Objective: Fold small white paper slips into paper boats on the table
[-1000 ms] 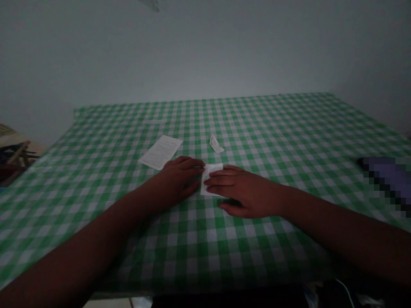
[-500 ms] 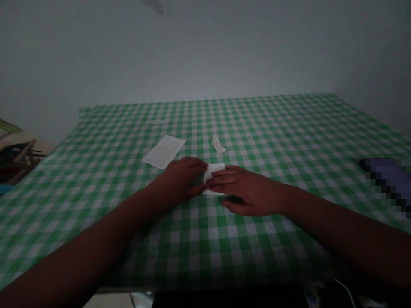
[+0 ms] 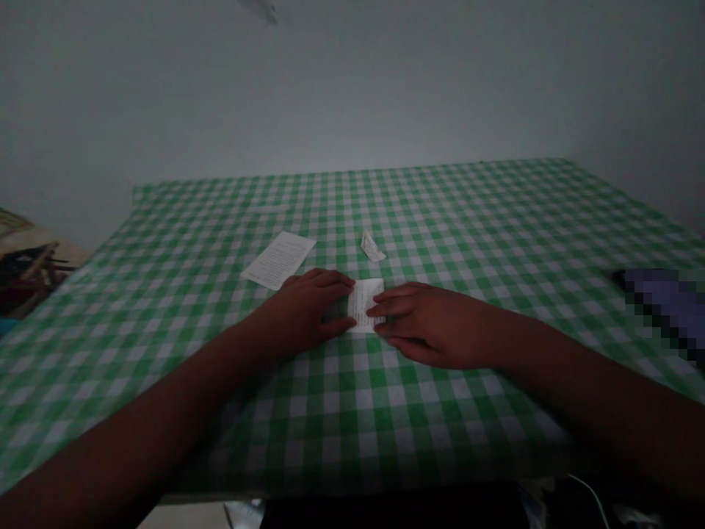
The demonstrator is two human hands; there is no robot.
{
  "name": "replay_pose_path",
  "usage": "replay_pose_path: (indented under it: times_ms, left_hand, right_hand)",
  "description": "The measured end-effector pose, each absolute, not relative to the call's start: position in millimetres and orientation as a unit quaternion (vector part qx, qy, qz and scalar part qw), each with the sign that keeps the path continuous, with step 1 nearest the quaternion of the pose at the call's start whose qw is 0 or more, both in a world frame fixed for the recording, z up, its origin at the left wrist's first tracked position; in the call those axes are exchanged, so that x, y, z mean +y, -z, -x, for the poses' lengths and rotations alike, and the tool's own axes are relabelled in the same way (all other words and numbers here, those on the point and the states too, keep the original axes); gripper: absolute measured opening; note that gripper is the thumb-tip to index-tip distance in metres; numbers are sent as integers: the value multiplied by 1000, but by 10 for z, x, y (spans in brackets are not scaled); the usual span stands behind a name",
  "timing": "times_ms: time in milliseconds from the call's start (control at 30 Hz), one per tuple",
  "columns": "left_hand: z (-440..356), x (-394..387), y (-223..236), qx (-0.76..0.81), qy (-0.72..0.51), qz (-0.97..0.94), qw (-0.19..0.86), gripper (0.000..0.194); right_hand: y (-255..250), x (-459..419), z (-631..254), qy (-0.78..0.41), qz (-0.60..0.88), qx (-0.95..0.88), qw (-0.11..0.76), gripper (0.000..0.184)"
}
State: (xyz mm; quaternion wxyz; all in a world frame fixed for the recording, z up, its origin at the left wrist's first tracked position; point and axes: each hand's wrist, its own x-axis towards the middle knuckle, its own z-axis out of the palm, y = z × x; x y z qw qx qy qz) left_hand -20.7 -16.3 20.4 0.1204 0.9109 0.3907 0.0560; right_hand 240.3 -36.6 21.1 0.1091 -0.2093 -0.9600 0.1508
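A small folded piece of printed paper (image 3: 361,297) lies flat on the checked tablecloth between my hands. My left hand (image 3: 305,312) rests at its left edge, index fingertip near the upper corner and thumb near the lower one, spread apart. From the other side, my right hand (image 3: 435,323) lays its outstretched fingertips over the paper's right part, hiding some of that edge. Just beyond my left hand is a larger printed sheet (image 3: 280,260), lying flat. A small folded paper piece (image 3: 372,247), partly raised, sits farther back, beyond the paper between my hands.
A green and white checked tablecloth (image 3: 468,235) covers the table, which reaches back to a pale wall (image 3: 352,88). At the right edge lies a dark, pixelated flat object (image 3: 661,301). Dark items (image 3: 33,272) stand past the table's left side. A thin white cable (image 3: 589,492) hangs below the front edge.
My right hand's fingers have slid to the right across the paper, uncovering more of its printed face. My left hand stays at the left edge.
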Motion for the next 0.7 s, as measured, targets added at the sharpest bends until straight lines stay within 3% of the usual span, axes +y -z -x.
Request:
replay_pose_path:
  times_ms: [367, 700]
  left_hand:
    - [224, -149, -201, 396, -43, -910, 113, 46]
    - [215, -158, -217, 395, -36, -911, 112, 46]
  right_hand:
    - [-265, -358, -2472, -160, 216, -959, 84, 27]
    - [-397, -256, -2535, -62, 289, -952, 85, 30]
